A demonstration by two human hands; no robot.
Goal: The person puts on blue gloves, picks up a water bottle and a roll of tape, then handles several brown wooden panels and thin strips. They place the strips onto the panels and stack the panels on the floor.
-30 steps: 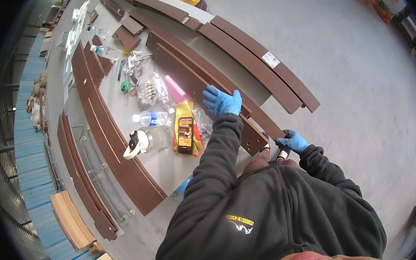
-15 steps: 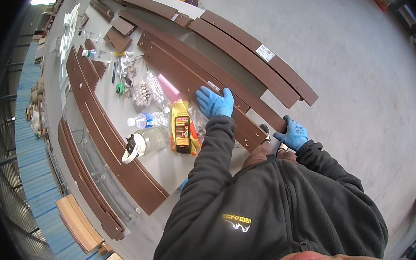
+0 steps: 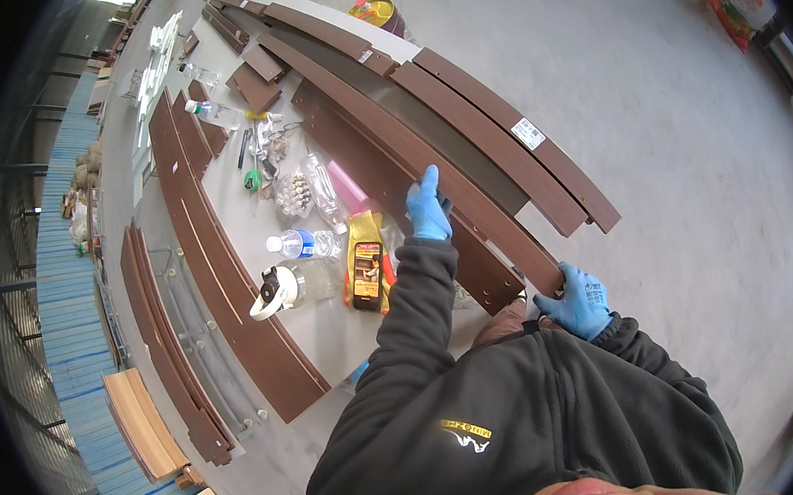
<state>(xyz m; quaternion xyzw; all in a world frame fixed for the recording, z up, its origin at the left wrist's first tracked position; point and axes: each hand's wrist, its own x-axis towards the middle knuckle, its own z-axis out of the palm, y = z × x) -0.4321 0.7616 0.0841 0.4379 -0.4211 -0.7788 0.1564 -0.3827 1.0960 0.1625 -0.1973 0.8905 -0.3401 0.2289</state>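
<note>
Both my hands wear blue gloves and hold a long, narrow brown board (image 3: 493,218) that slants from the far left to my waist. My left hand (image 3: 427,209) grips its left edge partway along, thumb upward, the other fingers partly hidden. At the near end, my right hand (image 3: 579,303) is closed round the board, thumb on the end. A wider brown panel (image 3: 482,273), with small holes near its end, lies beneath and to the left of the board. Left of my left hand, a phone (image 3: 366,274) rests on a yellow-and-red packet (image 3: 359,236).
On the light table are a white-lidded jug (image 3: 305,282), a water bottle (image 3: 307,244), a pink roll (image 3: 348,188) and a bag of hardware (image 3: 294,196). More brown boards (image 3: 219,272) lie left; others (image 3: 501,149) lie right. A yellow-topped drum (image 3: 376,14) stands beyond.
My left hand has gone from lying flat on the wider panel to gripping the narrow board's edge. The narrow board has tilted and separated from the panel. My right hand stays at its end.
</note>
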